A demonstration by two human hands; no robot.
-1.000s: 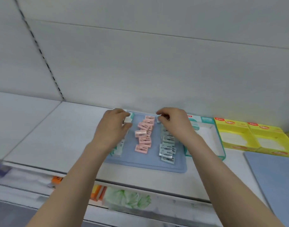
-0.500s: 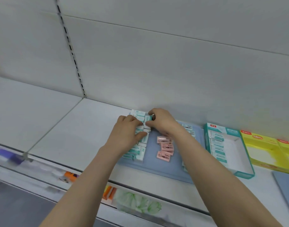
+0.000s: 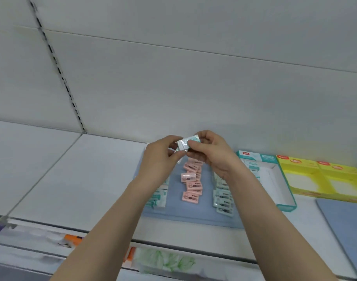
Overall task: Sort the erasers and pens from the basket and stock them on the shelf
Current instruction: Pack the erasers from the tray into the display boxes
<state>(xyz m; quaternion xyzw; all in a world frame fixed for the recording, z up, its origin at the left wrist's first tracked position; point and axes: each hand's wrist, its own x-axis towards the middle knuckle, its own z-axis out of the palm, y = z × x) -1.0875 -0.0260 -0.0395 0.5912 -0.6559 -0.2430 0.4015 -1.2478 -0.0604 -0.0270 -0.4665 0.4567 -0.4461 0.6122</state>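
Centrally, both hands hold one mint-and-white wrapped eraser (image 3: pixel 188 144) raised above the far end of a blue mat (image 3: pixel 173 213) that lies on the white shelf (image 3: pixel 82 179). The left hand (image 3: pixel 163 158) pinches the eraser's left end between thumb and curled fingers. The right hand (image 3: pixel 213 157) pinches its right end in the same way, thumb on the near face. On the mat, three columns run from near to far: a left column of mint erasers (image 3: pixel 158 197), partly hidden by the left forearm; a middle column of pink erasers (image 3: pixel 190 182), loosely overlapping; and a right column of mint erasers (image 3: pixel 223 198), partly hidden by the right wrist. Just right of the mat stands an open teal display box (image 3: pixel 285 207), with more mint pieces (image 3: pixel 252 169) along its left wall. Farther right, two yellow display boxes (image 3: pixel 307 166) sit side by side. A second blue mat (image 3: pixel 347 230) lies at the near right edge. Below the shelf's near lip, blurred orange and green items (image 3: pixel 165 260) show on a lower level.
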